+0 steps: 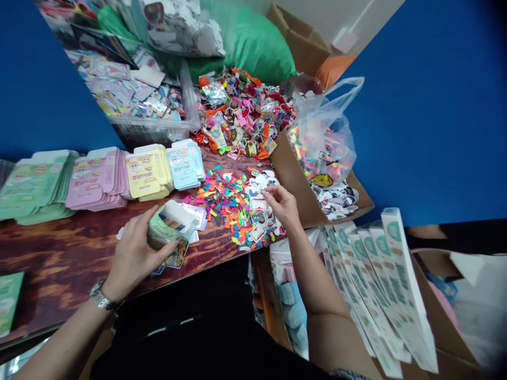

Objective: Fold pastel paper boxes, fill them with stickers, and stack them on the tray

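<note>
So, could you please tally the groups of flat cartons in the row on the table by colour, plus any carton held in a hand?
Green flat-carton group: 1
Pink flat-carton group: 1
Yellow flat-carton group: 1
Light-blue flat-carton group: 1
Open green carton in left hand: 1
Total: 5

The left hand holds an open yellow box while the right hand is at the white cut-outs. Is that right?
No: the head view shows the open box in the left hand is green. The right hand is at the white cut-outs.
</note>
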The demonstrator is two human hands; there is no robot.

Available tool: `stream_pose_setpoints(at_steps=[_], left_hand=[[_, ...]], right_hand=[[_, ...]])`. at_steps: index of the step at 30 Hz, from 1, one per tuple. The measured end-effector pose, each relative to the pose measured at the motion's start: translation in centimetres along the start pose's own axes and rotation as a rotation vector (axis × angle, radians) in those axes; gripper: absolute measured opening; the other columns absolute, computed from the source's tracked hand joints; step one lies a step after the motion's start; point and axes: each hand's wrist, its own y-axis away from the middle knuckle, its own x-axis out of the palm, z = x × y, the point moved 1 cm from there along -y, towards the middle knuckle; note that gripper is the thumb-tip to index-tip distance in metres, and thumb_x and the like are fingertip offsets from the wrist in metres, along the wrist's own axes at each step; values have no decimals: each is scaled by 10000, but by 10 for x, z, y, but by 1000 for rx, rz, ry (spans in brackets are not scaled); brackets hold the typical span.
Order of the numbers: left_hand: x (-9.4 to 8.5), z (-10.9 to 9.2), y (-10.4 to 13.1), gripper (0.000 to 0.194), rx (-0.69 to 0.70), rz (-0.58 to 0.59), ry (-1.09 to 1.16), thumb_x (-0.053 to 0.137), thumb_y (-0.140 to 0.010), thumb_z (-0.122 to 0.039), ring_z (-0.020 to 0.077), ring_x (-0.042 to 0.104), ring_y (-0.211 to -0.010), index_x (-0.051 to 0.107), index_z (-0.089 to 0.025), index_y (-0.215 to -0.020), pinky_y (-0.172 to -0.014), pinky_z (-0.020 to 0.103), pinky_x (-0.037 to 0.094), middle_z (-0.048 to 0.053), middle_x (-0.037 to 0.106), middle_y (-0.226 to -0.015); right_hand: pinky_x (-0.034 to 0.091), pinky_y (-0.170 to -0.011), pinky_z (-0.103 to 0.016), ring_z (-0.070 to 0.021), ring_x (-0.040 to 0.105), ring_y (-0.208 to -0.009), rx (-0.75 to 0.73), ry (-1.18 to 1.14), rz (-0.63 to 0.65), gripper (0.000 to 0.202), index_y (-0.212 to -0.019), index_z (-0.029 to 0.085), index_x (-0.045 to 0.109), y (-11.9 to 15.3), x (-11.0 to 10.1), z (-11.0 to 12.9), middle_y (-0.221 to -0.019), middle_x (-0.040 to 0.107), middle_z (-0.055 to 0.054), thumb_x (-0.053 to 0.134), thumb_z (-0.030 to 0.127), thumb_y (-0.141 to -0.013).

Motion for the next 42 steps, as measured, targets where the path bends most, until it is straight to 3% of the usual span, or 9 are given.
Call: stream_pose_setpoints(at_steps=[3, 7, 12, 19, 23, 26, 31, 37, 42], left_hand=[[3, -11, -4, 761, 38, 4, 37, 672, -818, -465, 325, 589, -1106, 367, -182, -1455, -966, 462, 488, 156, 587, -1230], [2, -18, -5, 779, 65, -4, 32, 681, -813, -454, 315, 583, -1134, 352, -180, -1464, -980, 438, 483, 153, 575, -1259], [4, -12, 1, 783, 31, 2, 29, 690, -805, -448, 305, 565, -1171, 348, -197, -1464, -1015, 424, 458, 139, 562, -1289], [19, -12, -5, 827, 22, 66, -10, 672, -815, -447, 314, 566, -1132, 286, -189, -1498, -986, 443, 467, 153, 571, -1265], [29, -18, -14, 818, 59, 64, -99, 654, -822, -413, 339, 536, -1159, 281, -130, -1493, -1004, 465, 455, 184, 549, -1303], [34, -26, -17, 816, 85, 60, -152, 645, -824, -374, 348, 526, -1158, 264, -107, -1494, -1001, 475, 457, 194, 539, -1310], [35, -35, -13, 836, 102, 73, -151, 645, -816, -338, 339, 529, -1141, 231, -129, -1512, -969, 456, 478, 166, 562, -1268], [30, -34, -3, 827, 78, 0, -118, 641, -825, -357, 333, 548, -1110, 236, -134, -1511, -944, 458, 492, 173, 570, -1236], [32, -39, 5, 814, 99, 18, -10, 652, -821, -387, 316, 562, -1141, 260, -151, -1494, -982, 469, 482, 171, 564, -1272]], right_hand=[[414, -609, -229, -121, 539, -630, -71, -39, 98, 244, -978, 189, 647, -14, 33, 15, -726, 611, 13, 568, 411, -916], [441, -749, -267, -176, 607, -843, -180, 317, 303, 254, -1068, 207, 671, -27, 71, 29, -980, 671, -55, 618, 391, -901], [430, -712, -280, -205, 612, -871, -176, 662, 488, 286, -1163, 241, 664, -32, 81, 37, -1098, 643, -80, 600, 371, -916], [403, -702, -268, -212, 574, -999, -238, 693, 396, 264, -1007, 250, 730, -31, 59, 57, -1074, 630, -75, 514, 397, -971], [414, -745, -258, -175, 611, -906, -361, 421, 391, 251, -968, 213, 718, -22, 47, 84, -942, 681, -51, 522, 368, -979], [418, -742, -236, -145, 624, -829, -488, 252, 479, 230, -939, 203, 709, -11, 53, 106, -883, 691, -31, 537, 350, -977], [437, -717, -239, -157, 643, -816, -446, 382, 502, 155, -1013, 221, 700, 8, 81, 121, -946, 698, -43, 589, 304, -945], [465, -811, -218, -138, 657, -899, -535, 126, 380, 145, -1055, 190, 643, 25, 84, 123, -1022, 715, -47, 549, 263, -972], [471, -731, -222, -138, 657, -806, -581, 255, 308, 266, -942, 191, 668, 37, 83, 125, -923, 712, -54, 481, 371, -1002]])
